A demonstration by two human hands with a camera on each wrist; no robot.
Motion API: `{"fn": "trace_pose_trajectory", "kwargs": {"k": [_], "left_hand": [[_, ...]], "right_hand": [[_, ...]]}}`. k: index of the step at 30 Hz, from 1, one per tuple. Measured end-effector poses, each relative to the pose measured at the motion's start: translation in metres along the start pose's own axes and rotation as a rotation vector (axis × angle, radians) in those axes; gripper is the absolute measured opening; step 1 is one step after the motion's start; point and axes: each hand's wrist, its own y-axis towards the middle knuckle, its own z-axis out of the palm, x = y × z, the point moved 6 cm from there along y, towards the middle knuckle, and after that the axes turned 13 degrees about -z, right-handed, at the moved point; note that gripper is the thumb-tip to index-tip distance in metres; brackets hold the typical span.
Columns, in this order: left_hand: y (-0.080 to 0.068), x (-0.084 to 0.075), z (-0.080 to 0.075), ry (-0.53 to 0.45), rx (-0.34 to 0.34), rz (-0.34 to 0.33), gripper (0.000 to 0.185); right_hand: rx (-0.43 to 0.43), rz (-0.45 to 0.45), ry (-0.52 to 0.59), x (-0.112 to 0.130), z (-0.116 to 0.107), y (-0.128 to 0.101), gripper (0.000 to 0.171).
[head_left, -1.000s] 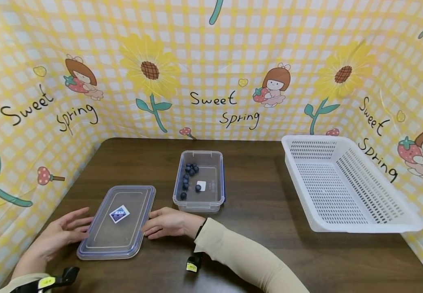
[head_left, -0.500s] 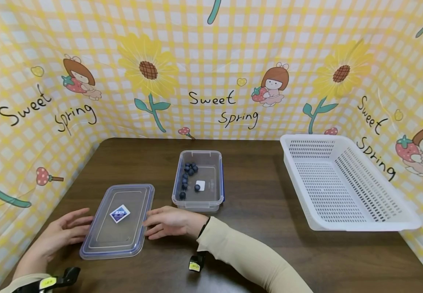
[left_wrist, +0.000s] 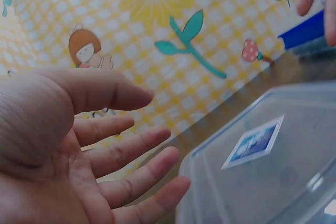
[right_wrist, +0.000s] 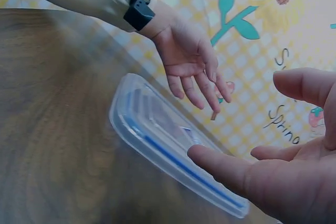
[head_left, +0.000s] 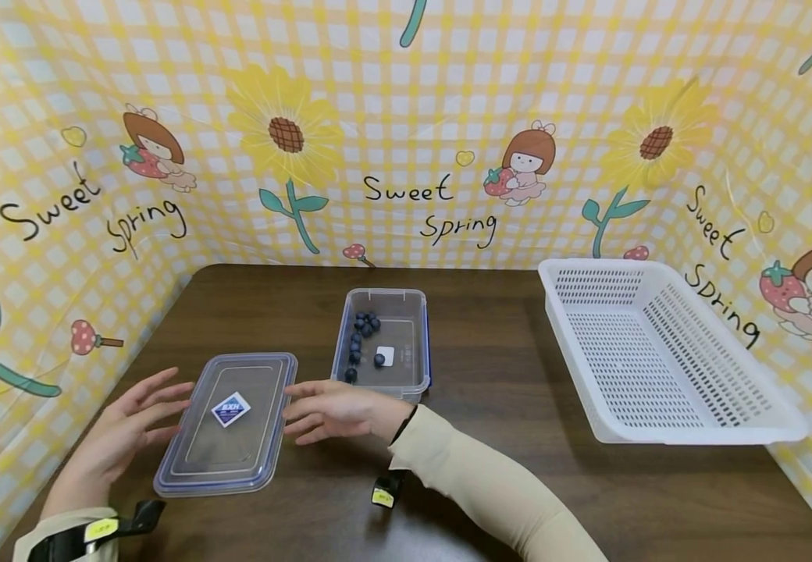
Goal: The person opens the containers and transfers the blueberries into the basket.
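Note:
A clear rectangular lid [head_left: 237, 457] with a blue seal and a diamond-shaped label lies flat on the table at the left. Beside its left edge is my left hand [head_left: 128, 425], fingers spread and holding nothing. My right hand [head_left: 343, 410] is just off the lid's right edge, its fingers extended and loosely apart. Both palms face inward across the lid [right_wrist: 173, 140], as the right wrist view shows. Behind my right hand stands a clear plastic food box [head_left: 406, 328], uncovered. Several blueberries [head_left: 355, 347] lie inside it, mostly along its left side.
A large white perforated basket [head_left: 659, 367] stands at the right of the brown wooden table [head_left: 490, 336]. Checked yellow cloth [head_left: 406, 109] walls the table in at the back and both sides.
The lid shifted slightly to the right early on, then stayed still. Both hands have since drawn up and away from its edges, the right one moving a little rightward.

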Motion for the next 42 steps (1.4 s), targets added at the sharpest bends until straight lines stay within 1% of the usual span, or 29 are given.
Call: {"fn": "trace_pose_trajectory", "kwargs": {"k": [4,11,16,19,23,27,32,37,42], "left_hand": [[0.007,-0.007,0.013,-0.012,-0.011,-0.009,0.049],[0.020,-0.024,0.041,-0.096,0.012,0.035,0.053],[0.031,-0.033,0.064,-0.129,0.020,0.008,0.053],[0.039,-0.035,0.078,-0.111,0.016,-0.016,0.054],[0.048,-0.035,0.095,-0.072,0.007,-0.050,0.063],[0.056,-0.033,0.111,-0.048,0.017,-0.079,0.071],[0.065,-0.028,0.129,-0.009,0.039,-0.103,0.072],[0.074,-0.025,0.144,0.022,0.073,-0.133,0.076],[0.081,-0.019,0.158,0.033,0.101,-0.162,0.076]], "right_hand": [[0.012,-0.022,-0.009,0.013,-0.006,-0.004,0.057],[0.005,-0.067,-0.042,0.044,-0.019,-0.012,0.054],[-0.010,-0.098,-0.069,0.065,-0.033,-0.020,0.054],[-0.029,-0.117,-0.089,0.074,-0.044,-0.023,0.053],[-0.064,-0.133,-0.118,0.082,-0.060,-0.026,0.051],[-0.113,-0.130,-0.130,0.086,-0.078,-0.029,0.053],[-0.155,-0.109,-0.154,0.090,-0.094,-0.032,0.057],[-0.188,-0.086,-0.194,0.091,-0.109,-0.032,0.056],[-0.214,-0.053,-0.279,0.090,-0.124,-0.032,0.053]]}}
